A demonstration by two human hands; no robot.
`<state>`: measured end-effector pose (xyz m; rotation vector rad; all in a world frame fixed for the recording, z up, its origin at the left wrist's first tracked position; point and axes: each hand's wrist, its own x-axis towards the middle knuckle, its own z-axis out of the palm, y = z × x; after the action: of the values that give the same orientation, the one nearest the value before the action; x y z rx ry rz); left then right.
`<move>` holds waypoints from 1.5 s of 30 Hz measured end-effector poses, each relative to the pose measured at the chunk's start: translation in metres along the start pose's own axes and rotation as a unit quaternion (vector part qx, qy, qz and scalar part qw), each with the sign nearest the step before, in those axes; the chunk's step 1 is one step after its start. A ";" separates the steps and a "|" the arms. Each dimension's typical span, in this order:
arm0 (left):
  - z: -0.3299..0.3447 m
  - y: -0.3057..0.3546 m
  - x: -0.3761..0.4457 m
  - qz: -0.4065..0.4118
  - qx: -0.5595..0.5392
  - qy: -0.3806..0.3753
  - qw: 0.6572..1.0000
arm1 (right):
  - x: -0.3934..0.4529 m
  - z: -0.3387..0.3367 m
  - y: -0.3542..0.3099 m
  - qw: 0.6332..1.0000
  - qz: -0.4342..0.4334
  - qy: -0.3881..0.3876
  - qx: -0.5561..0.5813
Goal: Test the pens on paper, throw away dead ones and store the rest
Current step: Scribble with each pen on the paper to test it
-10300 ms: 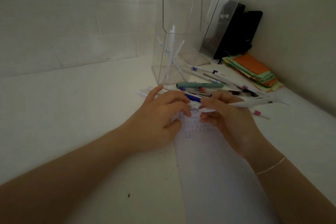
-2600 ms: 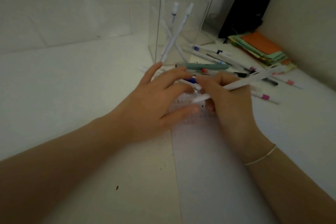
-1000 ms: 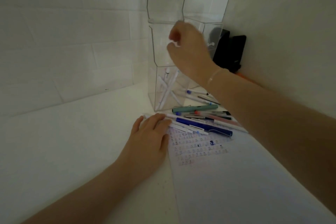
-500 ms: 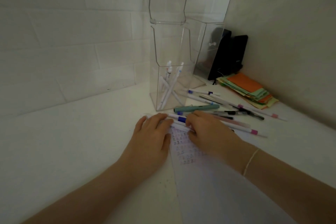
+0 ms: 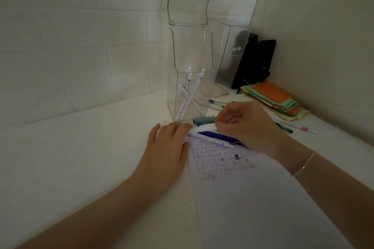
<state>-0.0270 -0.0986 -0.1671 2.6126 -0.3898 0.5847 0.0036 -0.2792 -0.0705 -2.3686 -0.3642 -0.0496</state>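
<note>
One white pen (image 5: 203, 128) lies pinched in the right hand (image 5: 245, 127) grip, above the paper (image 5: 253, 198).

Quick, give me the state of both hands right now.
Left hand: open, fingers flat, pressing on the edge of the paper.
Right hand: fingers curled, pinching a white pen from the pile.

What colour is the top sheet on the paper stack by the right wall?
Orange top sheet, clearest in the head view.
</note>
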 end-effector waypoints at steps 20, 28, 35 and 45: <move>-0.020 0.016 0.001 -0.019 -0.149 -0.023 0.988 | 0.021 0.001 -0.020 0.645 0.020 -0.026 0.764; -0.020 0.018 -0.002 0.060 -0.140 -0.025 0.988 | 0.008 0.016 -0.014 0.702 0.031 -0.020 0.711; -0.018 0.014 0.000 0.056 -0.116 -0.065 0.989 | -0.019 0.029 0.003 0.942 0.059 0.007 0.329; -0.017 0.016 -0.002 0.114 0.010 -0.222 0.968 | -0.042 0.029 0.039 0.916 0.131 0.050 0.377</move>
<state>-0.0403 -0.1039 -0.1481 2.7254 -0.8338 0.0597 -0.0275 -0.2971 -0.1236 -1.6171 0.0041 0.0828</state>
